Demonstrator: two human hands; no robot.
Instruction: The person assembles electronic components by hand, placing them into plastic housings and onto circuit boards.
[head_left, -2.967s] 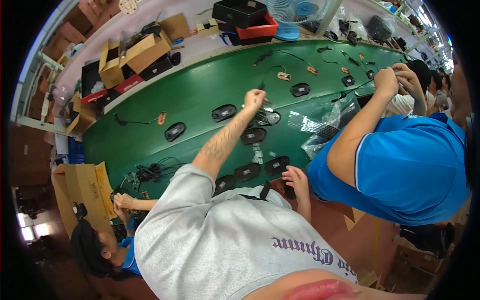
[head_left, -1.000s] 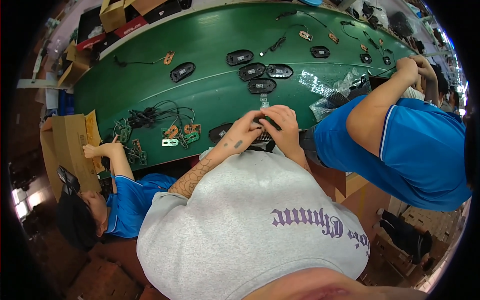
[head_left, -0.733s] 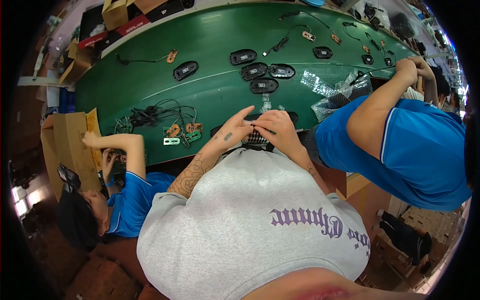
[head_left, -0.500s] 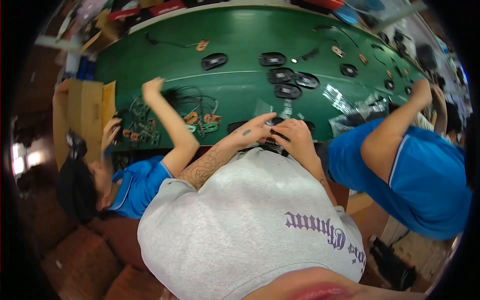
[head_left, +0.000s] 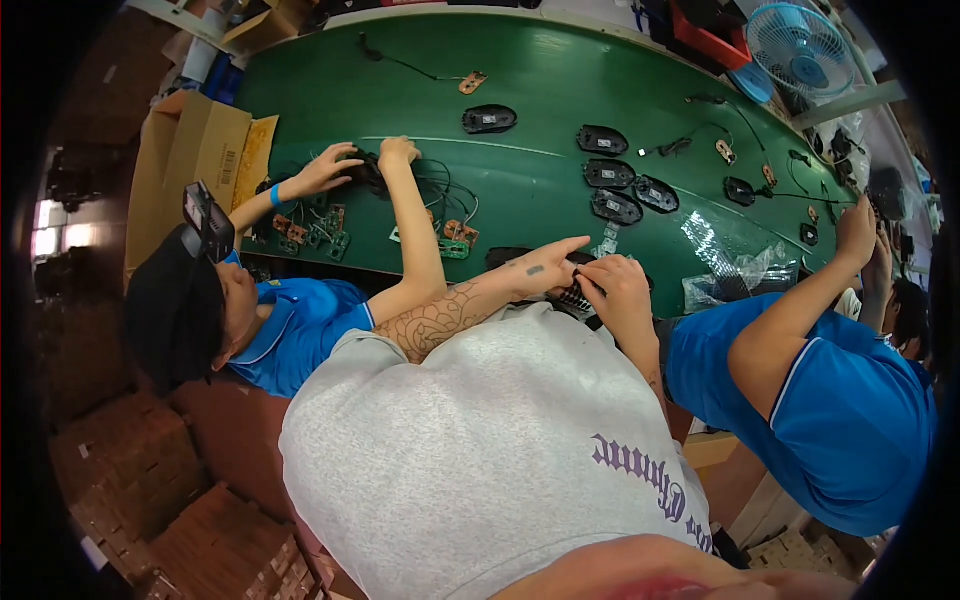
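A long green worktop, smooth and faintly glossy, curves across the room, a pale seam line running along it. Taking the two hands as the clock's centre, a red plastic bin sits at one o'clock, and a blue round-caged fan stands between one and two. A creased cardboard box is at half past nine; nearer that way lie green and copper-coloured circuit boards with thin black cables. Oval black plastic shells cluster between twelve and half past one. Clear, dotted plastic film gleams toward half past two.

At the near edge, the left hand points its index finger outward, while the right hand bends its fingers inward. Their fingertips close in around a small dark piece; which hand grips it, I cannot tell.
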